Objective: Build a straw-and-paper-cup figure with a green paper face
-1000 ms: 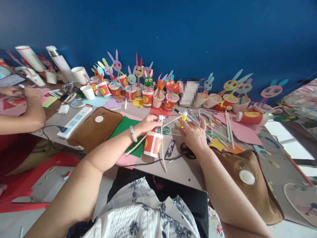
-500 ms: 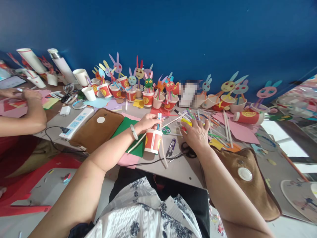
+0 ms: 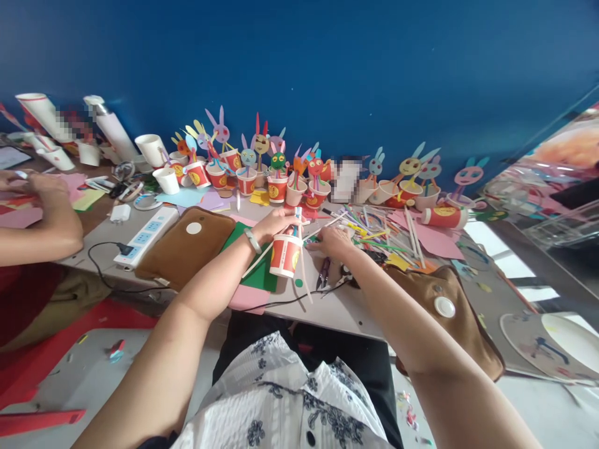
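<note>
My left hand (image 3: 279, 223) is closed around the strips or sticks that rise from a red and white paper cup (image 3: 284, 257). Pale sticks slant out on both sides of this cup. Just right of it, my right hand (image 3: 333, 242) reaches down to the table with its fingers bent; whatever lies under the fingertips is hidden. Purple-handled snips (image 3: 323, 273) lie below my right hand. Green paper (image 3: 262, 268) is spread on the table behind and left of the cup.
Paper cups with rabbit-like faces (image 3: 277, 161) line the wall. Coloured sticks (image 3: 379, 227) are piled at the right. Brown pouches (image 3: 185, 249) flank my arms, a power strip (image 3: 150, 234) is at the left, and another person's arm (image 3: 44, 227) rests farther left.
My right hand has moved left from the pile of coloured sticks to beside the cup. The green face piece seen there before is now covered. The view has shifted slightly.
</note>
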{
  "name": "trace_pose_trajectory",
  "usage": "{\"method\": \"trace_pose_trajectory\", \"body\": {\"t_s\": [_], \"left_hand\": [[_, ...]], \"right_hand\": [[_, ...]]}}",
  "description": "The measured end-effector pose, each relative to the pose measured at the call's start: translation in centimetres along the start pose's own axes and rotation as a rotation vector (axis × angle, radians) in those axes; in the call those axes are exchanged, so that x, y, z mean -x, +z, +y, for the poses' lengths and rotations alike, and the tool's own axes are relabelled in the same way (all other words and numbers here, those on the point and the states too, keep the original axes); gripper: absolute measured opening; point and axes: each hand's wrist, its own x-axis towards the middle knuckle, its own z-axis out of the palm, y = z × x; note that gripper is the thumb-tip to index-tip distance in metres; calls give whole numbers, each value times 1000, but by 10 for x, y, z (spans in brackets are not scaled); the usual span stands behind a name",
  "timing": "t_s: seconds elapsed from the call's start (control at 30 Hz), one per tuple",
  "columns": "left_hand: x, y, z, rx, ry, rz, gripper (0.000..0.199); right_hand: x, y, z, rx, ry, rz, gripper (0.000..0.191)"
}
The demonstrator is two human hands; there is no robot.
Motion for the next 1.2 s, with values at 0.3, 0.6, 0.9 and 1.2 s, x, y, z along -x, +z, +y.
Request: {"method": "trace_pose_trajectory", "body": {"t_s": [0.3, 0.6, 0.9, 1.2], "left_hand": [[-12, -10, -13, -65, -60, 84, 8], [-22, -16, -25, -31, -82, 169, 4], [-11, 9, -29, 14, -122, 76, 12], [9, 45, -37, -65, -176, -11, 16]], "right_hand": [[1, 0, 14, -348, 101, 109, 13], [9, 1, 37, -781, 54, 241, 21], [30, -5, 47, -1245, 37, 379, 31], [46, -16, 51, -1403, -32, 417, 34]]}}
